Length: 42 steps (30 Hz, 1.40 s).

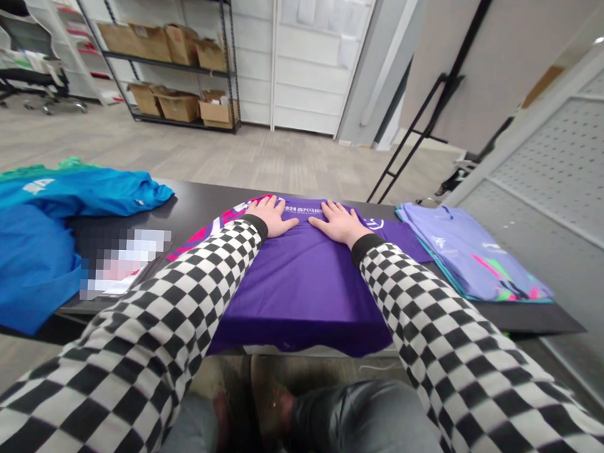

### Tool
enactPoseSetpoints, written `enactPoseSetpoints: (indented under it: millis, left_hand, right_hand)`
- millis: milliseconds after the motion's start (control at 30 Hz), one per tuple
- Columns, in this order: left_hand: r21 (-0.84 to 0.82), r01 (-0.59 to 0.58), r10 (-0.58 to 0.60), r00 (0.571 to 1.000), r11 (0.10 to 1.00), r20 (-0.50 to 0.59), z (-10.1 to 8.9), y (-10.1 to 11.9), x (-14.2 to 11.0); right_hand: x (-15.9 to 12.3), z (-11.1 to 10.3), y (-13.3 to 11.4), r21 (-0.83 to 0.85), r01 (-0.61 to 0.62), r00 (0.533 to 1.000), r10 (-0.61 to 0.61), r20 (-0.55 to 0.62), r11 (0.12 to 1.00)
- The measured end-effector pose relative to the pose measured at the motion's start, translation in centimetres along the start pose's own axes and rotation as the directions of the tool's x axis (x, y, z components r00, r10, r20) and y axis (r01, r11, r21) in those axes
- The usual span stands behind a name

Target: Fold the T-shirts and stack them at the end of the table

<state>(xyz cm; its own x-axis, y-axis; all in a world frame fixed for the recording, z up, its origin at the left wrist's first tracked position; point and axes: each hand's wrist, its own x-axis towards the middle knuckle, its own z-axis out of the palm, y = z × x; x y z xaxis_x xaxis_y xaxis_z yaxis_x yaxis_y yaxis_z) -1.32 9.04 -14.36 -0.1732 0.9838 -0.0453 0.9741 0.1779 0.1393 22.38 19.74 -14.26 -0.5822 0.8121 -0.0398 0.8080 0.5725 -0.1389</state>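
Dark table (pixel 203 203) carries my purple T-shirt (pixel 299 293) lying flat, my left hand (pixel 270 215) and right hand (pixel 339 225) spread open on it; right of this shirt lies a folded lilac shirt (pixel 473 257), left of it a bunched blue jacket (pixel 30 255).

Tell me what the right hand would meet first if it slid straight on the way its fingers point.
Probably the left hand. The right hand points inward across the folded purple shirt, with only a short stretch of fabric between them, though depth is hard to judge from this view.
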Motion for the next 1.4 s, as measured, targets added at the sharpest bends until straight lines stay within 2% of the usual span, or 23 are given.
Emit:
enactPoseSetpoints:
  millis: [100, 267, 367, 433, 533, 600, 733, 800, 867, 1000, 1100, 1200, 1333, 1400]
  left_hand:
    - [0.006, -0.005, 0.005, 0.999, 1.0, 0.043, -0.6, 0.0, 0.3]
    - [-0.014, -0.023, 0.022, 0.998, 1.0, -0.066, -0.5, -0.1, 0.6]
    - [-0.021, -0.047, 0.046, 0.997, 0.999, -0.057, -0.5, -0.2, 0.7]
    - [-0.004, -0.064, 0.063, 0.992, 0.998, -0.106, -1.0, -0.3, 0.7]
    - [0.019, -0.077, 0.079, 0.973, 0.997, -0.215, -1.8, -0.8, 0.7]
    - [0.015, -0.09, 0.091, 0.976, 0.996, -0.197, -2.0, -1.2, 0.8]
    - [0.008, -0.057, 0.057, 0.998, 0.998, -0.01, -1.5, -2.1, 1.1]
    - [0.008, -0.043, 0.043, 0.999, 0.999, 0.013, -1.2, -2.3, 1.3]
    - [0.016, -0.055, 0.056, 0.998, 0.998, -0.021, -1.1, -2.2, 1.5]
    - [0.044, -0.098, 0.104, 0.982, 0.994, -0.161, -1.0, -1.5, 1.6]
    - [0.024, -0.101, 0.103, 0.985, 0.995, -0.139, -0.7, -0.9, 1.5]
    - [0.035, -0.098, 0.101, 0.989, 0.995, -0.104, -0.7, -0.5, 1.3]
    - [0.059, -0.094, 0.103, 0.976, 0.994, -0.189, -1.2, -0.5, 1.2]
    - [0.045, -0.03, 0.037, 0.987, 0.999, -0.157, -1.8, -1.2, 1.1]
  right_hand:
    - [0.4, -0.4, 0.0, -0.001, 0.023, 1.0, -0.023, 0.013, 1.0]
    - [1.1, -0.3, 0.3, 0.015, 0.01, 1.0, -0.01, 0.014, 1.0]
    - [1.2, -0.2, 0.9, 0.04, 0.038, 0.999, -0.039, 0.016, 0.998]
    - [1.0, -0.4, 1.6, 0.067, 0.063, 0.998, -0.062, -0.012, 0.996]
    - [0.8, -1.0, 3.0, 0.088, 0.101, 0.988, -0.09, -0.122, 0.991]
    - [0.8, -1.3, 4.0, 0.075, 0.128, 0.982, -0.116, -0.15, 0.989]
    - [1.0, -1.1, 5.6, 0.068, 0.102, 0.995, -0.102, 0.001, 0.992]
    - [1.0, -0.9, 5.9, 0.073, 0.057, 0.998, -0.059, 0.032, 0.996]
    - [1.0, -0.7, 5.8, 0.07, 0.026, 0.999, -0.028, 0.02, 0.997]
    - [1.0, -0.9, 5.3, 0.047, 0.003, 1.0, -0.003, 0.004, 0.999]
    - [0.7, -1.0, 4.9, 0.023, -0.019, 1.0, 0.02, -0.024, 1.0]
    - [0.4, -1.2, 4.3, 0.014, 0.019, 0.998, -0.018, -0.057, 1.0]
    - [0.0, -1.2, 3.7, 0.016, 0.056, 0.997, -0.057, 0.049, 0.998]
    - [0.0, -1.2, 3.8, 0.024, 0.054, 0.996, -0.056, 0.068, 0.998]
